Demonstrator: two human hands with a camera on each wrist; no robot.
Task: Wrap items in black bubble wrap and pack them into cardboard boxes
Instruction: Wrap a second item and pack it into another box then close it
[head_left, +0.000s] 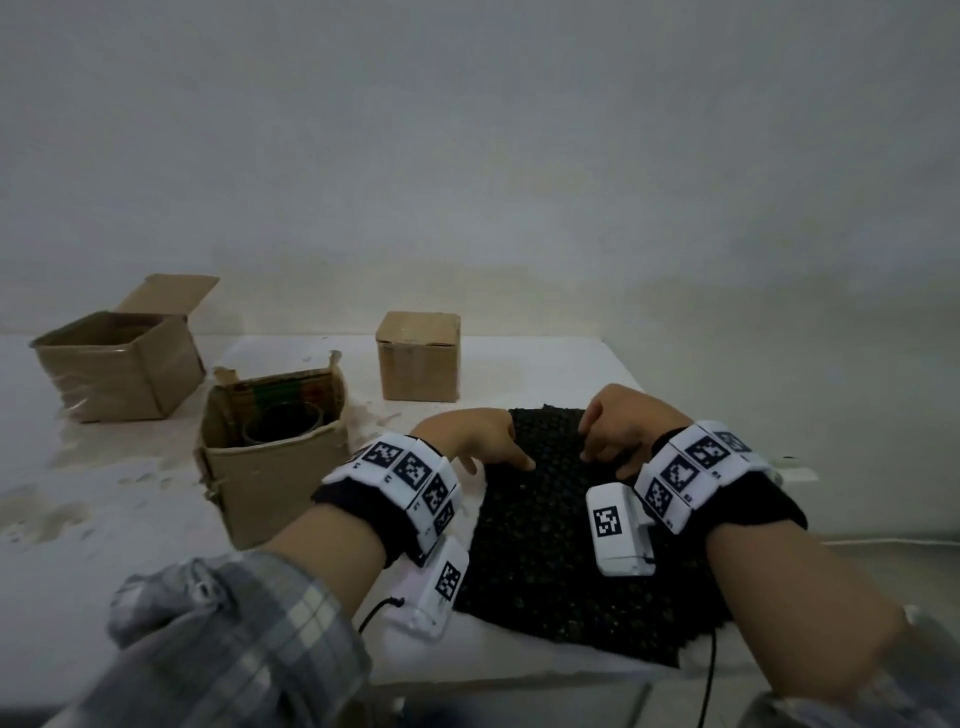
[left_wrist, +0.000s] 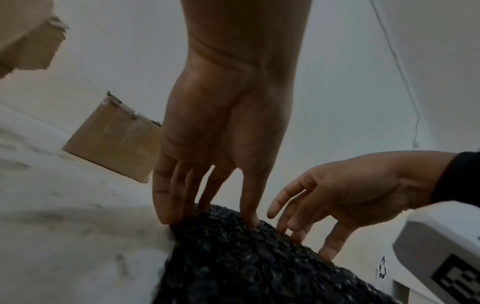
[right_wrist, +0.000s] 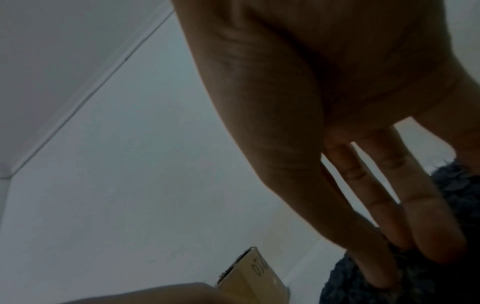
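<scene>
Your left hand (head_left: 480, 434) and right hand (head_left: 626, 423) both rest fingertips-down on the black bubble wrap (head_left: 566, 540), which lies at the tabletop's (head_left: 130, 525) front right. Fingers of both are fairly straight, pressing on a raised hump at the sheet's far end; neither grips anything. Whatever lies under the hump is hidden. Left of the sheet stands an open box (head_left: 270, 457) with a glass (head_left: 283, 426) inside. A closed small box (head_left: 418, 356) sits beyond the sheet by the back edge, and another open box (head_left: 117, 364) near the back left corner.
</scene>
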